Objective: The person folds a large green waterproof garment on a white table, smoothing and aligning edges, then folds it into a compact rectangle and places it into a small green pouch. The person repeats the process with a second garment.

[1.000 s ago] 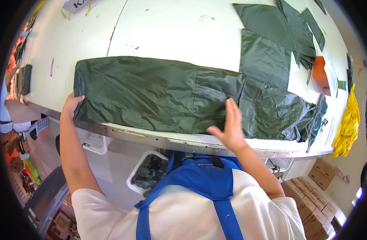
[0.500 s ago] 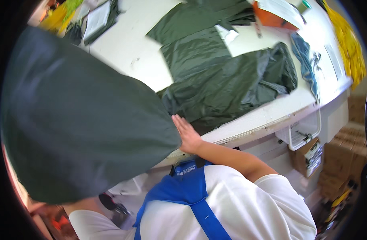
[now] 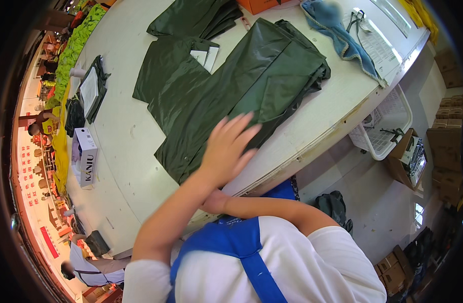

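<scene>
A dark green coated garment (image 3: 231,96), smooth and slightly shiny, lies folded in layers on the white table (image 3: 135,197). White tags (image 3: 206,56) rest on its far left part. My left hand (image 3: 229,149) is over the garment's near edge, fingers spread and a little blurred; whether the palm touches the cloth I cannot tell. Beneath my left wrist, at the table's edge, is my right hand (image 3: 216,202). The left forearm covers most of it, so its fingers are hidden. Another dark green folded piece (image 3: 196,20) lies beyond the garment.
A blue cloth (image 3: 337,35) and an orange box (image 3: 259,4) lie at the far side. To the left are a white box (image 3: 85,156) and a dark packet with paper (image 3: 92,88). A white basket (image 3: 398,121) stands right, below the table edge. A person (image 3: 92,267) is at lower left.
The large sheet of green fabric that was lifted at the left is down on the table. My left hand has come into view over the garment; my right hand has moved down and left.
</scene>
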Available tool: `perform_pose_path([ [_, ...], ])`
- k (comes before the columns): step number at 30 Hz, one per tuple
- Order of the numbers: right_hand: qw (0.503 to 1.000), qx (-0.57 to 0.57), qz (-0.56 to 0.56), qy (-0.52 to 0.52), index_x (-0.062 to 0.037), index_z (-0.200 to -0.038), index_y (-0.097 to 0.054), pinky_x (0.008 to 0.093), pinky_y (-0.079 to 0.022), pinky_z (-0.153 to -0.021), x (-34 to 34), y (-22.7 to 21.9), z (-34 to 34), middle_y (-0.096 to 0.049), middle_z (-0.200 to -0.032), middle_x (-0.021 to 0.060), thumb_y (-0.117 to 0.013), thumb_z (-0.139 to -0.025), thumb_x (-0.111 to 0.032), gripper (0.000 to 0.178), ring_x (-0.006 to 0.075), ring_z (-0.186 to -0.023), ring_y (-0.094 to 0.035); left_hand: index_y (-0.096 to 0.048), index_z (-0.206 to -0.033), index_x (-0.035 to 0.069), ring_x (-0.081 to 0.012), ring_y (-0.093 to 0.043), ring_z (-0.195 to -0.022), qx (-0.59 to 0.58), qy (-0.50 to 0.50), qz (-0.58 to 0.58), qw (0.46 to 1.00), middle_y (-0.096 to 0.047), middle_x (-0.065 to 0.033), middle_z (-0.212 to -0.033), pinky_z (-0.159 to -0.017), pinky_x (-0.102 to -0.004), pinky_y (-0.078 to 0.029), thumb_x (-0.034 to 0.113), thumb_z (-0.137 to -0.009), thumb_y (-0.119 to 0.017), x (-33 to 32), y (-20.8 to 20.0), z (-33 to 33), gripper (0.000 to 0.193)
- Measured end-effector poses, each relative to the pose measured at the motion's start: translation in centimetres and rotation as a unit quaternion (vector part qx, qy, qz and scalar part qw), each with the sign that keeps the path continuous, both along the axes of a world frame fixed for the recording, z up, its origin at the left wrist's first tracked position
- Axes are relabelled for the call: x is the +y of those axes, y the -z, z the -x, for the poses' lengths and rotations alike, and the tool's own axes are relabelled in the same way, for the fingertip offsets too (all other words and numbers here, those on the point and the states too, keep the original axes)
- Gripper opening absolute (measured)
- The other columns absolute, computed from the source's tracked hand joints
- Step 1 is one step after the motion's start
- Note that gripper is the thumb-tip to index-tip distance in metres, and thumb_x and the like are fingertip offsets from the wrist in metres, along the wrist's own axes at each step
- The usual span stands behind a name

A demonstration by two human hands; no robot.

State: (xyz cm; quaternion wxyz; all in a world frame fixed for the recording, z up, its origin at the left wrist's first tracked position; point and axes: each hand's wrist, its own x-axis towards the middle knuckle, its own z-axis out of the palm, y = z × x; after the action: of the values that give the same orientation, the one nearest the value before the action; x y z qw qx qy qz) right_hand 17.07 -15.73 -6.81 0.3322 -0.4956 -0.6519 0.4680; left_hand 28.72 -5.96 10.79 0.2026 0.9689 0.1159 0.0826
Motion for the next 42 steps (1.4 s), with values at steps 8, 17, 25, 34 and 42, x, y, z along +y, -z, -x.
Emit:
perform_pose_path([
  [8,0.95,0.024,0.142,-0.276,-0.0004,-0.116,-0.06,0.0405,-0.044,-0.094,-1.0,-9.5,-16.0,-0.062,-0.113,0.0201,-0.061,-0.086,-0.032,0.044,0.0357,-0.106,-0.058,-0.028,-0.138,0.002,-0.0447,-0.019,-0.136,0.026,-0.411,0.125,0.903,-0.011,-0.0256,-0.15,-0.11,-0.0501,-0.022,0.005,-0.067,-0.073,-12.0,6.7,19.5,0.084],
  [17,0.779,-0.027,0.08,0.621,-0.0042,-0.115,-0.056,0.0235,-0.042,-0.062,0.9,-4.0,-48.3,-0.058,-0.085,0.0016,-0.058,-0.089,-0.024,0.032,0.0117,-0.073,-0.051,-0.032,-0.139,0.011,-0.0417,-0.018,-0.137,-0.049,-0.54,0.075,0.837,-0.011,-0.0223,-0.149,-0.111,-0.0464,-0.023,-0.011,-0.064,-0.069,-10.6,10.8,18.5,0.087],
  [25,0.858,0.014,0.131,0.496,-0.003,-0.102,-0.061,0.0306,-0.044,-0.06,3.5,-10.6,-46.4,-0.062,-0.078,0.0038,-0.066,-0.082,-0.028,0.032,0.0156,-0.065,-0.054,-0.044,-0.135,0.009,-0.0305,-0.052,-0.117,-0.052,-0.585,0.148,0.796,-0.054,-0.0178,-0.127,-0.102,-0.0347,-0.038,-0.014,-0.071,-0.056,-10.1,9.1,24.1,0.069],
  [34,0.796,-0.336,-0.035,0.503,0.0001,-0.118,-0.053,0.0385,-0.045,-0.086,-3.4,-7.3,-45.5,-0.058,-0.111,0.014,-0.071,-0.081,-0.024,0.048,0.027,-0.102,-0.056,-0.043,-0.137,0.005,-0.0356,-0.05,-0.118,-0.004,-0.556,0.101,0.825,-0.052,-0.0188,-0.129,-0.101,-0.0372,-0.038,-0.017,-0.073,-0.046,-10.5,11.1,27.8,0.068],
  [42,0.951,-0.264,0.092,0.132,-0.0005,-0.093,-0.066,0.038,-0.047,-0.073,1.6,-14.7,-33.6,-0.064,-0.08,0.0134,-0.068,-0.082,-0.019,0.022,0.0289,-0.079,-0.061,-0.04,-0.139,0.007,-0.0353,-0.048,-0.12,0.009,-0.549,0.135,0.825,-0.049,-0.0182,-0.132,-0.103,-0.0369,-0.036,-0.019,-0.068,-0.045,-9.6,10.8,27.8,0.075],
])
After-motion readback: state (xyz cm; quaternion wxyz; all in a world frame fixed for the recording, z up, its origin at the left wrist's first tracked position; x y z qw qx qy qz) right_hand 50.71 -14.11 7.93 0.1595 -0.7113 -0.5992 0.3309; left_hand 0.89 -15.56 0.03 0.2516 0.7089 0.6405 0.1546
